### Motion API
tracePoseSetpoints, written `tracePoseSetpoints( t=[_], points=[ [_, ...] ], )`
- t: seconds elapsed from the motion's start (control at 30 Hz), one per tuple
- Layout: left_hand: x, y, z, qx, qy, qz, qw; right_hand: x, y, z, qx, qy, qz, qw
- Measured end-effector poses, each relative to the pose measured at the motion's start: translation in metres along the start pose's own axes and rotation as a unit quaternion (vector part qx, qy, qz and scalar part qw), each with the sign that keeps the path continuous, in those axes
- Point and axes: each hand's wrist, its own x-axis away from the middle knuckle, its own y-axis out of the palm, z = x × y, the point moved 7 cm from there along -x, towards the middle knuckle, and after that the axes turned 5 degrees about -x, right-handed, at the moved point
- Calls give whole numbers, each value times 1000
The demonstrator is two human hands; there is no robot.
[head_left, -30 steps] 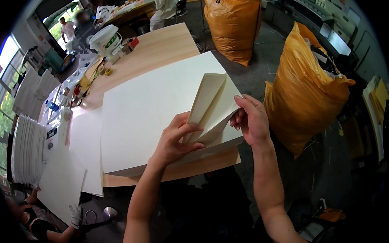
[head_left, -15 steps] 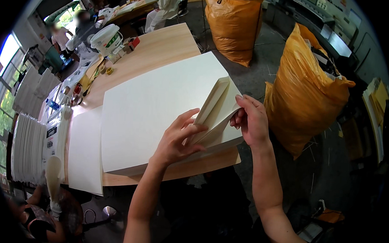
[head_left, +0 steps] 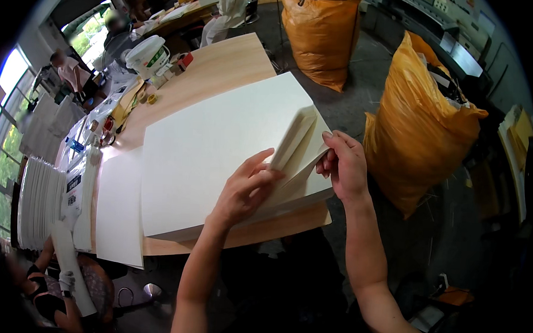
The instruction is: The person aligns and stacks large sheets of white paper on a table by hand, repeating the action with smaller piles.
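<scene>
between both hands [head_left: 295,179], folded sheet [head_left: 299,141] lifts off paper stack [head_left: 208,158].

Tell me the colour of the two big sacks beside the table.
Both sacks are orange-yellow, plain with no pattern; the head view shows them clearly.

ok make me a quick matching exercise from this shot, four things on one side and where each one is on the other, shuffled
Things:
1. folded sheet
2. white bucket
3. orange sack
4. single flat sheet

Places:
A. on the floor, right of the table
B. far end of the wooden table
C. raised off the paper stack, between the left hand and right hand
D. on the table, left of the paper stack

Pairs: 1-C, 2-B, 3-A, 4-D
</scene>
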Motion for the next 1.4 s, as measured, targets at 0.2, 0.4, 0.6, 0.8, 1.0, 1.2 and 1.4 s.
tracePoseSetpoints(
  t=[0.2,0.4,0.6,0.8,1.0,1.2,1.4],
  points=[
    [-2,-2,5,12,-21,15,1000,7,-10,-3,-16,-34,20,999],
    [-4,-5,4,7,-42,31,999,64,-1,-16,484,-400,17,778],
    [3,12,19,-178,49,-44,982,62,13,41,557,-187,-205,782],
    [-7,15,19,-211,41,-37,976,62,8,49,554,-167,-196,792],
    [-12,18,15,-232,39,-38,971,65,-16,17,441,-278,-102,847],
    [-9,17,16,-210,5,-27,977,39,-80,-4,625,-59,43,778],
    [-12,3,6,-71,-32,24,997,23,-14,-18,480,-185,15,858]
  ],
)
